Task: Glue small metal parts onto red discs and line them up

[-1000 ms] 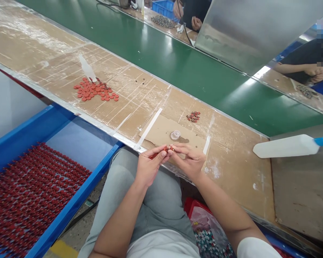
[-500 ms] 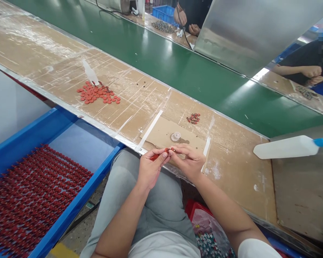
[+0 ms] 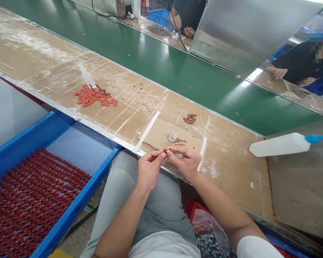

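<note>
Just above the table's front edge, my left hand (image 3: 150, 168) pinches a small red part (image 3: 164, 151). The fingertips of my right hand (image 3: 187, 161) close on the right end of the same part, and both hands touch there. Behind them a small clear cup (image 3: 172, 137) stands on a cardboard sheet (image 3: 157, 130) taped to the table. A small pile of red and dark pieces (image 3: 190, 118) lies beyond the cup. Farther left, red discs (image 3: 93, 96) are spread beside a translucent bottle-shaped piece (image 3: 87, 76).
A blue tray (image 3: 98, 179) with rows of red parts sits at lower left. A white bottle with a blue nozzle (image 3: 281, 145) lies at right. Beyond the table runs a green belt (image 3: 150, 61); two other people's hands are across it. A red container (image 3: 190, 208) stands below.
The whole view has shifted slightly, so the table things appear a little farther left. My hands keep nearly the same pinch on the red part. Across the belt, the right person's hands have moved apart.
</note>
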Demonstrator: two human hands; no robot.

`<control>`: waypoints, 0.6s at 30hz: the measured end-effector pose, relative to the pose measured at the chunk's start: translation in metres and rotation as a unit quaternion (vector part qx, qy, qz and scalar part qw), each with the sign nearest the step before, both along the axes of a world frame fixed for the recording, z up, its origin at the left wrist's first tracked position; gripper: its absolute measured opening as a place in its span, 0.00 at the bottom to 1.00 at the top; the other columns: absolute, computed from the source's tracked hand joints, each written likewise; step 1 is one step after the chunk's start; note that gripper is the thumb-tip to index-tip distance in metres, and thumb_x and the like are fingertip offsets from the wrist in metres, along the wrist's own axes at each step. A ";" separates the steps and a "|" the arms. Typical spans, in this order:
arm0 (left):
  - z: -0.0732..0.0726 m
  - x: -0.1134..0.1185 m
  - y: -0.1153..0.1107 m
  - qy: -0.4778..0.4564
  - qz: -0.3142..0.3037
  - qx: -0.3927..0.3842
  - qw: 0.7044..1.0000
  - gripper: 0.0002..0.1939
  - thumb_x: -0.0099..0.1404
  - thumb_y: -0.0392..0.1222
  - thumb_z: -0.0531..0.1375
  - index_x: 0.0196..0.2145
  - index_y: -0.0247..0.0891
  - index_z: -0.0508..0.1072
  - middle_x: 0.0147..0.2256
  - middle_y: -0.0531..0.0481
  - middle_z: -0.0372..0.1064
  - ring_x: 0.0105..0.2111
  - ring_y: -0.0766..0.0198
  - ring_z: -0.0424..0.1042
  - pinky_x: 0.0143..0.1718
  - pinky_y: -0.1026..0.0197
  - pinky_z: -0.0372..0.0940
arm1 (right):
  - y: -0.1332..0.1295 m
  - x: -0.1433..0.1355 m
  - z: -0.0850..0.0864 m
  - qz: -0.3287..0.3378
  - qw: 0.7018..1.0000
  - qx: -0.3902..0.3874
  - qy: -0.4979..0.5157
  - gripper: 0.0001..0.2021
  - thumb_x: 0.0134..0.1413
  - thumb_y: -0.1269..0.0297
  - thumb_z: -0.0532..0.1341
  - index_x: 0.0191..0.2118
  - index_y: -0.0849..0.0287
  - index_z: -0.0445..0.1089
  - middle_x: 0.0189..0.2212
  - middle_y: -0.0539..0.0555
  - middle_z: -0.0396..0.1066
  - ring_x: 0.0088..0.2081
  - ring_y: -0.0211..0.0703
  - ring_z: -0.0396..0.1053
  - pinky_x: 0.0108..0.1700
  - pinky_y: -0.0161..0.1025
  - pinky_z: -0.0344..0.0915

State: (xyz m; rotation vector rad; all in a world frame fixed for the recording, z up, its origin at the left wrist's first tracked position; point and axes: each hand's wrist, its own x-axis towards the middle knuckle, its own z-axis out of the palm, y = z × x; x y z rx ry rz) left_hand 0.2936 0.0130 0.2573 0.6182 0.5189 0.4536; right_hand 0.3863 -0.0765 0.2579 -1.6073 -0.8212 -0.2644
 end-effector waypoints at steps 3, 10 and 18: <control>0.003 0.001 -0.002 -0.002 0.004 -0.003 1.000 0.09 0.50 0.36 0.70 0.31 0.34 0.79 0.34 0.46 0.79 0.36 0.64 0.77 0.46 0.59 0.71 | -0.002 -0.001 -0.001 0.011 1.000 0.013 0.018 0.09 0.42 0.69 0.70 0.33 0.52 0.76 0.27 0.48 0.78 0.28 0.42 0.76 0.47 0.49 0.71; 0.007 -0.001 -0.004 -0.020 0.013 -0.005 1.000 0.08 0.50 0.35 0.70 0.31 0.35 0.79 0.35 0.46 0.79 0.38 0.63 0.77 0.47 0.60 0.71 | -0.005 -0.005 -0.004 0.024 0.997 0.036 0.070 0.12 0.43 0.69 0.70 0.37 0.51 0.76 0.32 0.50 0.79 0.37 0.44 0.76 0.48 0.48 0.72; 0.006 0.000 -0.004 -0.020 0.020 -0.002 1.000 0.08 0.51 0.34 0.69 0.32 0.35 0.79 0.35 0.46 0.79 0.39 0.64 0.77 0.48 0.60 0.70 | -0.005 -0.008 -0.003 0.038 0.989 0.038 0.136 0.11 0.44 0.69 0.70 0.37 0.53 0.76 0.34 0.51 0.79 0.36 0.43 0.77 0.42 0.44 0.75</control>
